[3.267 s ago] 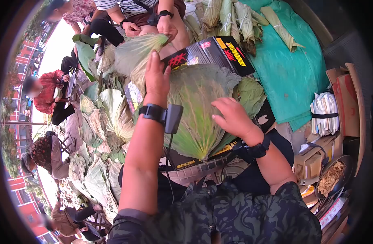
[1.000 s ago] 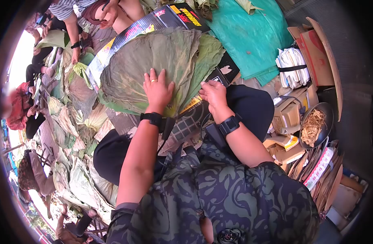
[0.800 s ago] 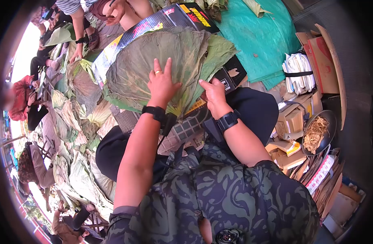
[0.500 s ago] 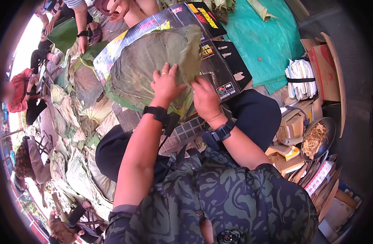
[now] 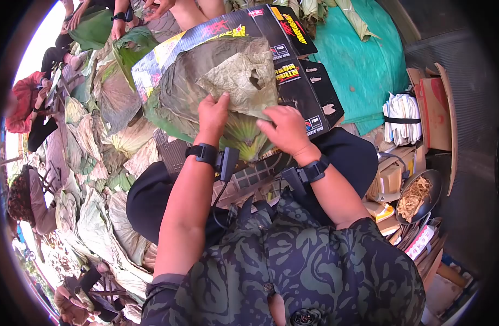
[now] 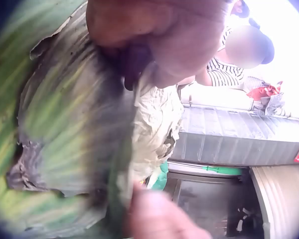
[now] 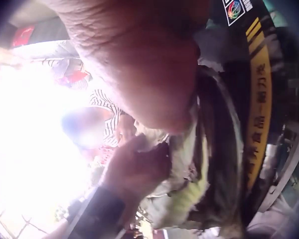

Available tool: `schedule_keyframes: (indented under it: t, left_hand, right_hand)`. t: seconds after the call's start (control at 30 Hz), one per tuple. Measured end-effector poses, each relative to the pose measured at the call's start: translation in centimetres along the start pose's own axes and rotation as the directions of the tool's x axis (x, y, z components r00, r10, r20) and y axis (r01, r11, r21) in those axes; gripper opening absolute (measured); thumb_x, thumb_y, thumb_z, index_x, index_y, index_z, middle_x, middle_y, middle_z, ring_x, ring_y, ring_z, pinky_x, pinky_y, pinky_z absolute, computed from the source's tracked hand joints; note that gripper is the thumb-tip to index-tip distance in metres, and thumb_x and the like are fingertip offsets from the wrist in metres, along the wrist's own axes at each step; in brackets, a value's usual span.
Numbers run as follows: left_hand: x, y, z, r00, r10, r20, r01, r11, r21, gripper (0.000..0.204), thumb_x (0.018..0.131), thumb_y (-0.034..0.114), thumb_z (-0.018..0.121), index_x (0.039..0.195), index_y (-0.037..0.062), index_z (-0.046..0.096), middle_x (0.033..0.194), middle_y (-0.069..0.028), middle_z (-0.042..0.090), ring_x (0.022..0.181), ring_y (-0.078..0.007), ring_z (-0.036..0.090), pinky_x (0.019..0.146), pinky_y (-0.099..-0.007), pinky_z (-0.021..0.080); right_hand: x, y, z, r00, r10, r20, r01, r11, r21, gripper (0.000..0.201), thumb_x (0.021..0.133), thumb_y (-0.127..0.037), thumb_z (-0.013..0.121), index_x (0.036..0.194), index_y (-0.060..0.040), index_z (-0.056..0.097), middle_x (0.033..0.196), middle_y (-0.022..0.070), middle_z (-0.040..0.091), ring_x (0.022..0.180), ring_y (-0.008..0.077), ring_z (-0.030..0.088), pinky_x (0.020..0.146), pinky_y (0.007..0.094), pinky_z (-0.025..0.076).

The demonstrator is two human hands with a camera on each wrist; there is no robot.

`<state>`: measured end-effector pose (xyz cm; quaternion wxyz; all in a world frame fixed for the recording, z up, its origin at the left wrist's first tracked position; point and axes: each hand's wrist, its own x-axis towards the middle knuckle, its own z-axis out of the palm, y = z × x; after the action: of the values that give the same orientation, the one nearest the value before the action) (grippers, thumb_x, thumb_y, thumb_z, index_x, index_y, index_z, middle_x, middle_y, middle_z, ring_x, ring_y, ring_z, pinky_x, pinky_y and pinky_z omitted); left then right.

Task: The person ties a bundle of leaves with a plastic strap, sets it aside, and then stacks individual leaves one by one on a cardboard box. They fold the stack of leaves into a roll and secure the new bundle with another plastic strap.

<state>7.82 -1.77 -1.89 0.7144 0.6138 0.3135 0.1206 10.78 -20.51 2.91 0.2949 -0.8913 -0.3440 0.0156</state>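
A dried lotus leaf (image 5: 178,81) lies on a flattened black printed cardboard box (image 5: 298,103) across the person's lap, with a greener leaf edge showing beneath. Its right side is turned over, so a pale, wrinkled flap (image 5: 241,73) with a torn hole faces up. My left hand (image 5: 212,119) grips the flap's lower left edge; the left wrist view shows its curled fingers (image 6: 154,40) at the leaf. My right hand (image 5: 287,130) pinches the fold at the lower right, close to the yellow-green leaf base (image 5: 249,138). The right wrist view is partly washed out by glare.
Many dry leaves (image 5: 105,228) cover the ground at left, where several people sit. Rolled leaves (image 5: 352,19) lie on a green tarp (image 5: 358,70) at the back right. Bundled papers (image 5: 401,119), cartons (image 5: 437,114) and a dark pan of shreds (image 5: 418,198) stand at right.
The leaf's right edge has been lifted and folded over to the left, baring its pale underside and more cardboard. My left hand has gone from lying spread on the leaf to gripping the flap.
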Motion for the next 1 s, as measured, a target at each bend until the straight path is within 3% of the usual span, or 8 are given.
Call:
schedule_keyframes:
  t: [0.03, 0.2, 0.37, 0.77, 0.83, 0.9, 0.97, 1.0]
  left_hand:
    - [0.6, -1.0, -0.4, 1.0, -0.003, -0.004, 0.003, 1.0, -0.004, 0.026, 0.078, 0.02, 0.061, 0.088, -0.0042, 0.058, 0.076, -0.0047, 0.062, 0.068, -0.0116, 0.054, 0.065, -0.0265, 0.044]
    - [0.9, -1.7, -1.1, 1.0, -0.004, -0.01, 0.005, 0.998, 0.059, 0.024, 0.078, 0.019, 0.061, 0.081, -0.0039, 0.057, 0.069, -0.0035, 0.058, 0.06, -0.0094, 0.049, 0.056, -0.0267, 0.042]
    - [0.6, -1.0, -1.4, 0.997, -0.072, 0.002, 0.07, 0.97, 0.234, 0.022, 0.081, 0.012, 0.06, 0.094, -0.0047, 0.057, 0.086, -0.0066, 0.062, 0.074, -0.0114, 0.056, 0.067, -0.0246, 0.045]
    - [-1.4, 0.1, -1.1, 0.998, 0.064, -0.025, -0.049, 0.919, 0.392, 0.021, 0.079, 0.015, 0.062, 0.089, -0.0026, 0.057, 0.072, -0.0018, 0.058, 0.065, -0.0076, 0.05, 0.06, -0.0243, 0.043]
    - [-2.6, -0.7, -2.3, 0.973, 0.156, -0.169, -0.083, 0.925, 0.371, 0.03, 0.074, 0.018, 0.063, 0.094, -0.0026, 0.056, 0.075, -0.0101, 0.059, 0.064, -0.0135, 0.052, 0.061, -0.028, 0.044]
    - [-4.6, -1.0, -4.1, 0.785, 0.486, -0.386, -0.173, 0.769, 0.615, 0.034, 0.075, 0.018, 0.062, 0.102, -0.0017, 0.054, 0.092, -0.0127, 0.057, 0.079, -0.0158, 0.055, 0.069, -0.0283, 0.044]
    - [-6.2, -0.7, -6.2, 0.762, 0.496, -0.416, -0.046, 0.682, 0.73, 0.042, 0.074, 0.015, 0.062, 0.11, -0.0017, 0.049, 0.103, -0.0149, 0.054, 0.091, -0.0184, 0.054, 0.076, -0.0288, 0.044]
    - [-6.8, -0.4, -6.8, 0.79, 0.255, -0.558, 0.085, 0.855, 0.511, 0.046, 0.075, 0.013, 0.062, 0.115, -0.0019, 0.045, 0.108, -0.0154, 0.052, 0.093, -0.0215, 0.054, 0.078, -0.0304, 0.044]
  right_hand:
    - [0.9, 0.2, -0.6, 0.992, 0.124, -0.018, -0.116, 0.968, 0.224, 0.03, 0.076, -0.024, 0.06, 0.095, -0.0024, 0.059, 0.105, 0.0147, 0.057, 0.097, 0.0321, 0.053, 0.08, 0.0399, 0.043]
    - [7.1, 2.2, 0.7, 0.944, -0.082, -0.319, 0.103, 0.994, 0.049, 0.047, 0.079, -0.03, 0.056, 0.115, -0.0013, 0.049, 0.12, 0.0197, 0.046, 0.11, 0.0355, 0.044, 0.092, 0.0394, 0.037]
    - [8.1, 4.1, 5.7, 0.987, -0.129, 0.094, 0.152, 0.945, -0.291, 0.057, 0.081, -0.041, 0.052, 0.129, -0.0137, 0.039, 0.136, 0.0163, 0.03, 0.128, 0.0332, 0.025, 0.105, 0.0437, 0.019]
    - [7.2, 3.2, 8.0, 0.997, -0.069, 0.043, 0.079, 0.933, -0.352, 0.059, 0.078, -0.042, 0.053, 0.129, -0.0155, 0.04, 0.135, 0.0167, 0.033, 0.128, 0.0321, 0.025, 0.105, 0.0445, 0.015]
    - [7.0, 2.8, 7.0, 0.999, -0.046, -0.014, 0.043, 0.984, -0.171, 0.062, 0.077, -0.043, 0.054, 0.13, -0.0164, 0.038, 0.135, 0.0174, 0.033, 0.128, 0.0331, 0.024, 0.105, 0.0445, 0.014]
    - [7.0, 2.0, 6.2, 0.998, -0.035, 0.055, 0.042, 0.99, -0.136, 0.066, 0.076, -0.046, 0.056, 0.132, -0.0168, 0.037, 0.137, 0.019, 0.029, 0.129, 0.0344, 0.021, 0.106, 0.0445, 0.012]
    - [6.9, 1.5, 5.7, 0.989, -0.021, 0.146, 0.057, 0.966, -0.251, 0.07, 0.073, -0.049, 0.057, 0.131, -0.0166, 0.037, 0.139, 0.0214, 0.023, 0.13, 0.0368, 0.017, 0.106, 0.0461, 0.01]
    - [7.0, 1.2, 5.8, 0.984, 0.003, 0.178, 0.045, 0.963, -0.264, 0.071, 0.072, -0.049, 0.058, 0.131, -0.0165, 0.037, 0.14, 0.0234, 0.019, 0.131, 0.0387, 0.013, 0.106, 0.0478, 0.007]
